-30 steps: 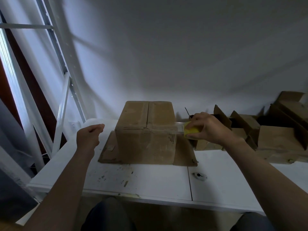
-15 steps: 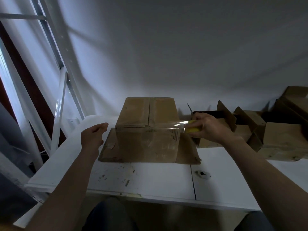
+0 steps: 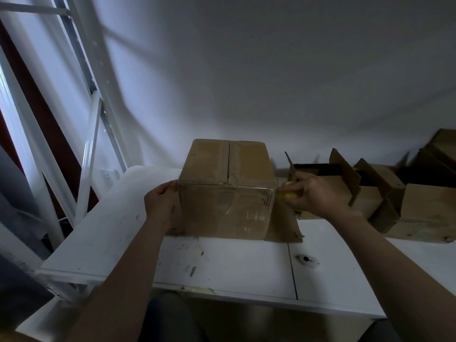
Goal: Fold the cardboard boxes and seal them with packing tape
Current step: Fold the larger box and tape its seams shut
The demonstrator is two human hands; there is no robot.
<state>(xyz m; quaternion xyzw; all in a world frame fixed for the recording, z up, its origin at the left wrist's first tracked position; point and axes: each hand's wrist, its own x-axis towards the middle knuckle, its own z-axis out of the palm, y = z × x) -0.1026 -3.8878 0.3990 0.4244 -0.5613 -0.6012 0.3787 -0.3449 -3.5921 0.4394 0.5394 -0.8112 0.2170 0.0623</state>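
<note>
Head view: box (image 3: pixel 227 164) folded, tape (image 3: pixel 246 190) along its front edge; right grip (image 3: pixel 313 196) clamped on roll (image 3: pixel 288 193); left grip (image 3: pixel 160 206), loose, presses box; other boxes (image 3: pixel 429 213) wait

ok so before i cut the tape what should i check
1. Top flaps of the box closed and meeting in the middle: ok.
2. Tape runs along the front top edge, corner to corner: ok.
3. Left hand at the left corner, where the tape starts: ok.
4. Right hand grips the yellow tape roll just past the right corner: ok.
5. Tape stuck down flat, no wrinkles: cannot tell, because of glare.
6. Bottom flaps folded in: not ok, they splay out on the table.
</note>
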